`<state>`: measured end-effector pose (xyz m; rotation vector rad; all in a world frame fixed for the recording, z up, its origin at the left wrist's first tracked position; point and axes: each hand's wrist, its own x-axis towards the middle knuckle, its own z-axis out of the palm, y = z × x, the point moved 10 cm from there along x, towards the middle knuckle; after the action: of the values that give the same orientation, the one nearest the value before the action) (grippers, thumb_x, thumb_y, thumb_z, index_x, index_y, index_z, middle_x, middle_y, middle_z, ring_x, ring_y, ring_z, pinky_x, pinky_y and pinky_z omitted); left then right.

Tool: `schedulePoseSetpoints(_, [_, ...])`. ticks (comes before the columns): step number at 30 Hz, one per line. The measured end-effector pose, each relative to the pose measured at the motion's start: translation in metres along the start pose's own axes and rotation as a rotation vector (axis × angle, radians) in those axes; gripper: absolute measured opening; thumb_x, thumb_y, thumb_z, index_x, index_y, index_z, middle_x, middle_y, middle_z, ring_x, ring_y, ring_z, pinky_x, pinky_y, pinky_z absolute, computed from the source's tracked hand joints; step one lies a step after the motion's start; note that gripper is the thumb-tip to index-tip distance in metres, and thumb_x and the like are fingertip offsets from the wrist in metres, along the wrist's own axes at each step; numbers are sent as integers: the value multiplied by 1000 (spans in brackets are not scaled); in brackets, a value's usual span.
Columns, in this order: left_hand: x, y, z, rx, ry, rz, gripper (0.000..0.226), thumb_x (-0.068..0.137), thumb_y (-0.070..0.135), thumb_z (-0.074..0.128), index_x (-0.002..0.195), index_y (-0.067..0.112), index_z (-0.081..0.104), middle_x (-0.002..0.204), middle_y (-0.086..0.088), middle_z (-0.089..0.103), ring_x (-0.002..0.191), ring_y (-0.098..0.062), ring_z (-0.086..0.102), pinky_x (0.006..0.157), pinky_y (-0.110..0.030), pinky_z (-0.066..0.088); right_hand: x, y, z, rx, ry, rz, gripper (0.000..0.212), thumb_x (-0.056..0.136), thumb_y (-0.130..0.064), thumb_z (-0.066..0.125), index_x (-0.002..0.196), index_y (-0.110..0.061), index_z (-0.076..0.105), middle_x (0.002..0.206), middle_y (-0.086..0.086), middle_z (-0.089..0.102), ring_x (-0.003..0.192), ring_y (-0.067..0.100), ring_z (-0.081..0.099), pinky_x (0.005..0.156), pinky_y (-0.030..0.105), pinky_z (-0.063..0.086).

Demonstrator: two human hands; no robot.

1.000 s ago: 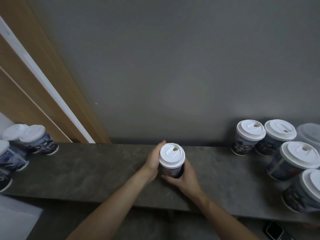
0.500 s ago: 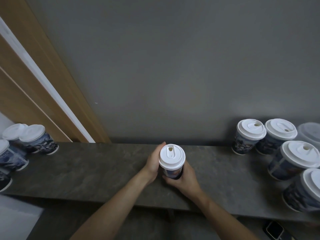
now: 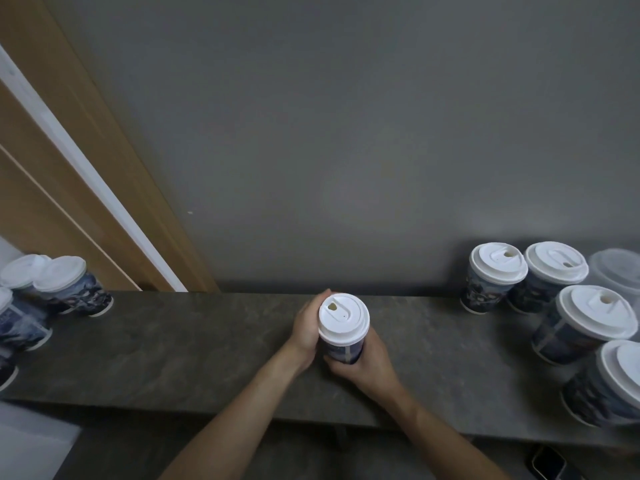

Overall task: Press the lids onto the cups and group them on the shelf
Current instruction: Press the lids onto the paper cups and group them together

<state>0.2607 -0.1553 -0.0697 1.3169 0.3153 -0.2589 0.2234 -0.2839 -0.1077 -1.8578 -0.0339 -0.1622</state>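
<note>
A dark blue patterned paper cup [image 3: 341, 352] with a white lid [image 3: 343, 317] stands upright at the middle of the grey stone shelf [image 3: 180, 348]. My left hand [image 3: 307, 329] grips its left side, fingers curled around the back. My right hand [image 3: 363, 363] wraps the cup's lower front and right side. The lid's sip hole points to the far left. A group of lidded cups [image 3: 585, 323] stands at the shelf's right end, and another group of lidded cups [image 3: 52, 289] at the left end.
A grey wall rises right behind the shelf. A wooden panel with a white strip [image 3: 86, 174] leans across the left. A translucent lidded container [image 3: 618, 275] sits at the far right. A phone [image 3: 549, 462] lies below the shelf's front edge at the lower right.
The lid's sip hole has turned from the far right toward the far left, so the cup has rotated between my hands. Both hands stay around it in the same spot.
</note>
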Motion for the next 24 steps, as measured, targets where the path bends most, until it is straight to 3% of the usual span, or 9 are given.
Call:
schedulePoseSetpoints(4, [-12,-1,-12,-36,177,112,33,104,21,51,83,13,75,79,4,77,76,-9,70,72,-24,53,-1,4,0,72,43,33,86,59,-39,101,131,-31,54,128,-21,66,120,-1,63,100,29,54])
schedulePoseSetpoints(8, [-4,1,15,12,-126,-56,46,107,31,40,97,6,77,97,-10,77,93,-21,70,89,-32,52,1,-1,-5,74,30,6,82,62,-22,100,130,-36,57,126,-31,66,119,-6,63,97,14,49])
schedulePoseSetpoints(10, [1,5,22,38,-228,-95,50,106,32,39,92,5,78,93,-12,76,90,-22,70,88,-31,53,1,-2,-4,51,-6,7,80,64,-17,99,129,-38,56,125,-35,65,118,-7,63,96,11,47])
schedulePoseSetpoints(13, [8,2,4,-11,-60,-47,41,103,26,50,74,11,76,77,-5,74,75,-17,67,69,-24,54,1,2,-1,54,-21,39,74,64,-24,97,126,-38,59,124,-25,70,117,-1,66,98,21,52])
schedulePoseSetpoints(15, [9,-6,-5,-60,32,-23,33,102,25,52,84,8,74,82,-7,74,77,-17,68,72,-27,54,2,6,1,62,-28,55,73,63,-29,96,125,-36,59,122,-22,71,115,0,67,96,23,54])
schedulePoseSetpoints(18, [16,-8,-13,-207,117,-56,31,102,24,48,90,8,71,84,-8,73,85,-23,65,78,-33,52,2,8,-3,122,0,113,72,65,-18,99,124,-21,58,116,-10,73,105,2,71,89,19,55])
schedulePoseSetpoints(21, [18,2,-1,-316,19,-132,48,107,36,33,110,6,70,99,-12,77,96,-28,68,86,-36,52,2,-3,-7,245,-36,217,46,76,-12,91,113,-14,63,105,4,77,94,11,74,79,21,56])
schedulePoseSetpoints(23, [12,16,7,-301,-86,-110,65,107,53,25,119,6,68,117,-17,73,106,-29,69,97,-40,50,-1,-19,-7,406,-92,311,28,89,-24,81,111,-13,70,108,10,78,100,22,74,80,25,57])
schedulePoseSetpoints(24, [8,24,12,-283,-146,-89,71,104,60,27,120,5,68,121,-18,72,107,-30,69,101,-42,49,-4,-27,-3,502,-134,365,34,90,-34,77,113,-9,72,108,12,78,101,26,74,81,29,58])
